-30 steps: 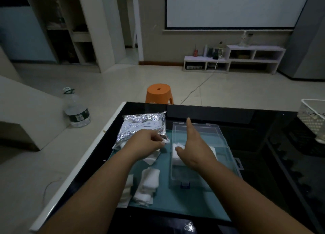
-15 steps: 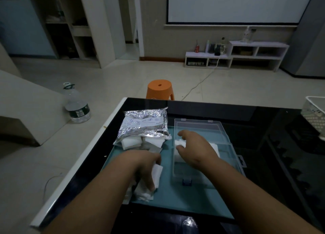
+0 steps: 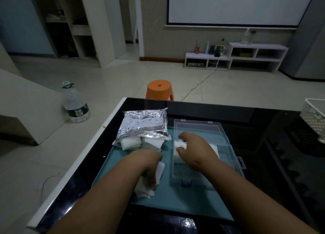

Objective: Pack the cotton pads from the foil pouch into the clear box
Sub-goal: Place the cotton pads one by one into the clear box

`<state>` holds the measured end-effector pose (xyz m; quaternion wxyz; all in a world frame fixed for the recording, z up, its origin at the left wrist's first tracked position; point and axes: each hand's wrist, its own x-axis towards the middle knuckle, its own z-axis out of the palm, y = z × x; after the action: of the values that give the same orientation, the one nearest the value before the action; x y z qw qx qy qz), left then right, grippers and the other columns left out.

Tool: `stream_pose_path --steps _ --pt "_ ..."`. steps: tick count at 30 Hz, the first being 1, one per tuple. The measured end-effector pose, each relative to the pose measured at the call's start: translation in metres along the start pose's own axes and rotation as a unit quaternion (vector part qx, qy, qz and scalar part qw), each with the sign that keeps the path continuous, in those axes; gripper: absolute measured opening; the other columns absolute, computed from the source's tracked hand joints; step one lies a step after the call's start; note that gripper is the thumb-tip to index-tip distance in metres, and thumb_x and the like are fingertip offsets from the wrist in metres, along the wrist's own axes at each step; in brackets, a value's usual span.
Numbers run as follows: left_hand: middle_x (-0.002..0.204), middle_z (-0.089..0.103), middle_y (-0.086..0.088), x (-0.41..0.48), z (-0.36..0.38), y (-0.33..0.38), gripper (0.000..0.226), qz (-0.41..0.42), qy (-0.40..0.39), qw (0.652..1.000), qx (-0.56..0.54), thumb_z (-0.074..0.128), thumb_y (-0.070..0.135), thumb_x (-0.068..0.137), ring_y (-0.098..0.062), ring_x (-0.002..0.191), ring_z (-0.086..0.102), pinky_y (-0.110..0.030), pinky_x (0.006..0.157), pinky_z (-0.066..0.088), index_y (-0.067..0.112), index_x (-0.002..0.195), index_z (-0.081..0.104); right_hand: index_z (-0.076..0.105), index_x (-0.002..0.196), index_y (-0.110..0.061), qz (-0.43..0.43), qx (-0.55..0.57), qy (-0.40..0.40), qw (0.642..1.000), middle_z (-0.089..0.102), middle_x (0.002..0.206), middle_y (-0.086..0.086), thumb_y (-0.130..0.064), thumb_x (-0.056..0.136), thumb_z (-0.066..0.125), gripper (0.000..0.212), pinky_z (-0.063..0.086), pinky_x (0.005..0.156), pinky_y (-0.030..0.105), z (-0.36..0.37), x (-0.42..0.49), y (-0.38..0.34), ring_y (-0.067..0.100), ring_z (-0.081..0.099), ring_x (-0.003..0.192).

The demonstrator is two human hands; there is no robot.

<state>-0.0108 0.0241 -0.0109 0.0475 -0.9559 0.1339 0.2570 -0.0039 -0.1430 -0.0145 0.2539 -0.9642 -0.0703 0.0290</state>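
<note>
The silver foil pouch (image 3: 143, 126) lies at the far left of the teal mat (image 3: 190, 196), with white cotton pads (image 3: 131, 143) poking out of its near end. The clear box (image 3: 202, 142) stands open to its right, lid laid back. My right hand (image 3: 195, 150) is inside the box, fingers curled on a white pad (image 3: 180, 144) there. My left hand (image 3: 149, 165) reaches down onto a loose pile of pads (image 3: 146, 188) near the mat's front left and grips a pad (image 3: 160, 170) at its edge.
The mat lies on a black glossy table (image 3: 274, 163) with a white left edge. A white mesh basket (image 3: 314, 114) sits at the far right. Beyond the table stand an orange stool (image 3: 159, 90) and a water jug (image 3: 75, 103) on the floor.
My left hand left the pouch and came back down onto the loose pads. My right hand's pointing finger curled down onto the pad in the box. The view shifted slightly.
</note>
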Motion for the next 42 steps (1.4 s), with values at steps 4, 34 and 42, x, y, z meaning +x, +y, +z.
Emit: stream_pose_path --steps 4,34,42 --pt "0.13 0.055 -0.006 0.002 0.001 0.004 0.072 -0.007 -0.009 1.0 0.005 0.086 0.034 0.064 -0.026 0.114 0.057 -0.028 0.075 0.039 0.018 0.121 0.046 0.048 0.135 -0.023 -0.005 -0.003 -0.001 1.0 0.055 0.134 0.004 -0.029 0.092 0.056 0.044 0.043 0.098 0.034 0.001 0.0 0.0 0.024 0.053 0.119" --pt "0.102 0.064 -0.016 0.012 -0.021 -0.021 0.036 -0.004 0.146 0.713 -0.685 0.073 0.008 0.082 -0.029 0.08 0.068 -0.035 0.057 0.056 0.011 0.111 0.05 0.061 0.11 -0.021 0.058 0.2 0.014 0.978 0.064 0.112 0.001 -0.019 0.091 0.059 0.019 0.047 0.08 0.029 -0.012 0.005 -0.003 0.016 0.058 0.096" --pt "0.103 0.066 -0.016 0.025 -0.028 -0.007 0.022 0.018 0.141 0.584 -0.8 0.059 0.008 0.092 -0.031 0.088 0.066 -0.04 0.068 0.055 0.009 0.113 0.053 0.053 0.1 -0.009 0.122 0.431 -0.073 0.891 0.07 0.098 0.017 -0.007 0.083 0.071 0.025 0.061 0.075 0.039 -0.015 0.003 -0.006 0.028 0.072 0.085"
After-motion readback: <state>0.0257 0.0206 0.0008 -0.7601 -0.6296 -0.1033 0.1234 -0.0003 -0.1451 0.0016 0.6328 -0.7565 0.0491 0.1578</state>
